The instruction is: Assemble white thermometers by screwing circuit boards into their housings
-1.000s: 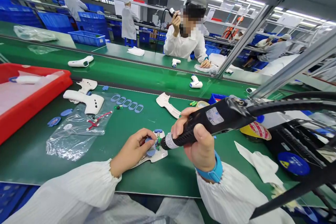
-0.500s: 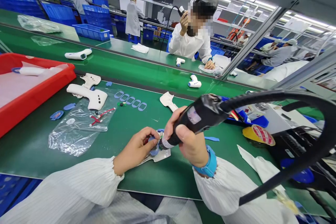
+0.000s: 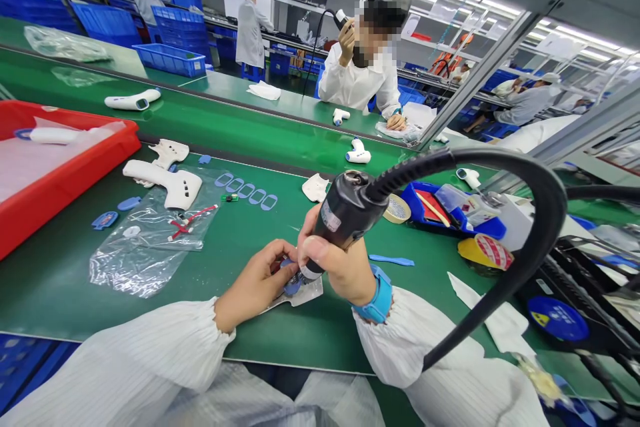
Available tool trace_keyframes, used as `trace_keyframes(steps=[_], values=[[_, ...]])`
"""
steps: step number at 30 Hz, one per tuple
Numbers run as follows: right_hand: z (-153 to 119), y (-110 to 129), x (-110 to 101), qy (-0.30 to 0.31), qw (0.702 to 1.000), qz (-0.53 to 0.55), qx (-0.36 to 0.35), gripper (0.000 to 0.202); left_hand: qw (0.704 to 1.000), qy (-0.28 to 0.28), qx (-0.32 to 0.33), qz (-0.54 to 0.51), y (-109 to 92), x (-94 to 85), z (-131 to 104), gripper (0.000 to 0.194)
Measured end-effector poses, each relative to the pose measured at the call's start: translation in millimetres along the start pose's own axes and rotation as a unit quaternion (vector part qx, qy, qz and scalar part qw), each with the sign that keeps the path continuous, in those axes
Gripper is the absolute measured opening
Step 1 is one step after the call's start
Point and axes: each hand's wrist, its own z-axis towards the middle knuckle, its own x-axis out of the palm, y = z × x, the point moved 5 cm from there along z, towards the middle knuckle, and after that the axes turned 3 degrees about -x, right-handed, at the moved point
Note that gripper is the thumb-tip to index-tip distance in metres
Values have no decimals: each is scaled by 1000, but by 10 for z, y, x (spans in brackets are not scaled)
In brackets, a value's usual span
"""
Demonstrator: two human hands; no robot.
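My right hand (image 3: 345, 263) is wrapped round a black corded electric screwdriver (image 3: 345, 207). The tool leans with its tip down at a small blue plastic part (image 3: 291, 287); the tip itself is hidden. With bent fingers, my left hand (image 3: 257, 280) pinches the blue part against a white plastic shell half (image 3: 309, 293) on the bench. Fingers cover much of this piece. Just beyond the screwdriver lies another white shell piece (image 3: 315, 187). Left of my hands are a white gun-shaped housing (image 3: 165, 180) and several blue oval frames (image 3: 246, 191).
A red tray (image 3: 117, 153) stands at left beside a clear plastic bag (image 3: 135, 273). At right are a blue parts bin (image 3: 450, 227), tape roll (image 3: 483, 253) and blue stick (image 3: 393, 259). The cord (image 3: 540, 240) loops over my right arm. Across the green belt (image 3: 225, 123) sits a co-worker (image 3: 357, 80).
My right hand and the screwdriver have shifted left, and the tool stands more upright. My left hand stays nearly in place on the blue part. White devices on the belt have moved left.
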Motion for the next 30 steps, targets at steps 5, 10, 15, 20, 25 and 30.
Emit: trace_keyframes(steps=[5,10,15,20,25,30], values=[[-169,214,-190,-40,998,2,-41,26,1000,-1,3,5,-25,6,7,14],[-655,948,-677,-28,959,-270,-82,27,995,-8,19,95,-167,13,-44,17],[-1212,1083,-1252,36,820,-557,-124,32,960,-15,76,269,-296,2,-221,39],[-1794,597,-1666,113,671,-727,-93,32,885,-11,122,450,-301,95,-371,52],[-2037,504,-1935,78,609,-782,-106,46,891,10,127,437,-310,152,-316,41],[-1858,674,-1705,-37,676,-728,-104,27,982,-69,17,176,-356,-19,-168,36]])
